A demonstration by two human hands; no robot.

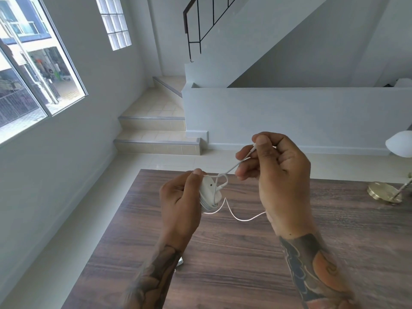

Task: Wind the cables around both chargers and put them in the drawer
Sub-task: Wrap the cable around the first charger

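The left hand [180, 195] is raised above the wooden table [223, 253], with its forearm coming up from the lower edge of the view. Its fingers are curled around a white charger [209, 191], and the thumb lies on the top edge of it. Several turns of white cable [236, 216] are already wound around the charger's body. From the charger one part of the cable makes a small loop and goes up to the right hand [276, 175]. Another part hangs in a slack curve between the two hands, above the table. The right hand is higher than the left, and its thumb and curled fingers pinch the cable near the connector end. At the far right of the table stands a lamp [388, 190] with a brass base.
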